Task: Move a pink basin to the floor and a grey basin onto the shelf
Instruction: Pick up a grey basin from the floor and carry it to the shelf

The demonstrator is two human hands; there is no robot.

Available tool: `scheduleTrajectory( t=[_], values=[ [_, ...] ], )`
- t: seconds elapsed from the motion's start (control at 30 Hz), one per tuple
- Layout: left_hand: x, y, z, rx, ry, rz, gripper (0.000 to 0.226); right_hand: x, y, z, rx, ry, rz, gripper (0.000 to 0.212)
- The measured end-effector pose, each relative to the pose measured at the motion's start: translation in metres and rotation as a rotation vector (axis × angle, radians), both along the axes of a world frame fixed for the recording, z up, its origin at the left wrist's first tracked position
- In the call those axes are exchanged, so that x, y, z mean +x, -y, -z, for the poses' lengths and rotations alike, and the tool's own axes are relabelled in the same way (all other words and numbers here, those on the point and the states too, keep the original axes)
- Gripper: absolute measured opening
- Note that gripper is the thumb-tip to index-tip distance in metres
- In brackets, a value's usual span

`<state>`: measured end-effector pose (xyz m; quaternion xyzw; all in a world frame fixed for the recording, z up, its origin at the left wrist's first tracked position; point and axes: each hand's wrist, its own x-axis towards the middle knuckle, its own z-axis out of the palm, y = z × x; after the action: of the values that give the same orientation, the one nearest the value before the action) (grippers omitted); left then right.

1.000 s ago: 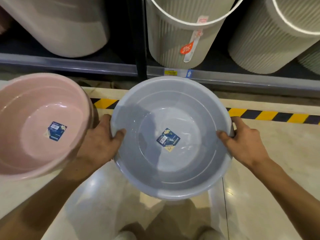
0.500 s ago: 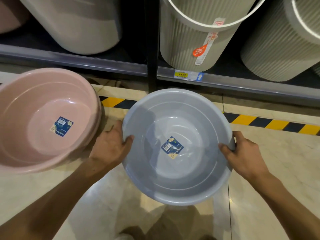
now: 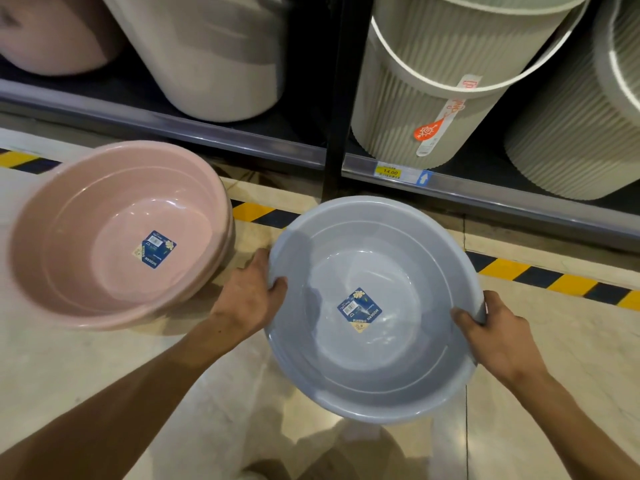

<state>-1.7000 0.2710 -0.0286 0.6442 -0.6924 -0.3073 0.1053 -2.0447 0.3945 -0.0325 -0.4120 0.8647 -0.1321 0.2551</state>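
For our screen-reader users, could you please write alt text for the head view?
Both hands, left and right, grip a grey basin by its rim above the floor. A pink basin sits at left, below a shelf of ribbed bins.

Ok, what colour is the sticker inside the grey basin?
Mostly dark blue with a pale yellowish corner, seen in the head view: sticker in the grey basin.

We cannot see the fingers of the left hand (image 3: 247,299) or right hand (image 3: 498,336) beneath the grey basin (image 3: 375,382); only thumbs show over its rim. Left of them, the pink basin (image 3: 69,244) hides its own base. The bucket (image 3: 440,81) above is cropped.
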Motion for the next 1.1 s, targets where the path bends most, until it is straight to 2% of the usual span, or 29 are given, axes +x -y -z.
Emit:
scheduleTrajectory(
  t=[0.1,0.3,0.47,0.57,0.67,0.73,0.83,0.97,1.1],
  values=[
    [0.005,0.005,-0.005,-0.001,0.037,-0.007,0.024,0.002,0.005,-0.013,-0.036,0.013,-0.009,0.028],
    [0.010,0.014,-0.031,-0.057,0.075,-0.058,0.032,0.006,0.023,-0.050,-0.118,-0.010,-0.041,0.033],
    [0.022,0.014,-0.101,-0.086,-0.037,-0.123,0.019,0.011,0.042,-0.118,-0.188,-0.026,-0.058,0.030],
    [0.041,0.009,-0.186,-0.092,-0.068,-0.151,0.022,0.019,0.054,-0.197,-0.203,0.017,-0.105,0.038],
    [0.059,0.004,-0.291,-0.165,-0.052,-0.202,0.019,0.031,0.064,-0.297,-0.252,0.029,-0.147,0.015],
    [0.073,-0.001,-0.372,-0.165,-0.008,-0.236,0.023,0.044,0.072,-0.373,-0.260,0.041,-0.179,0.022],
    [0.094,-0.009,-0.502,-0.080,-0.025,-0.283,0.033,0.061,0.083,-0.496,-0.268,0.048,-0.230,0.014],
    [0.112,-0.018,-0.662,-0.063,-0.044,-0.323,0.040,0.080,0.092,-0.648,-0.295,0.058,-0.267,0.019],
    [0.121,-0.025,-0.776,-0.093,-0.065,-0.383,0.034,0.092,0.091,-0.756,-0.328,0.141,-0.286,0.025]
  ],
)
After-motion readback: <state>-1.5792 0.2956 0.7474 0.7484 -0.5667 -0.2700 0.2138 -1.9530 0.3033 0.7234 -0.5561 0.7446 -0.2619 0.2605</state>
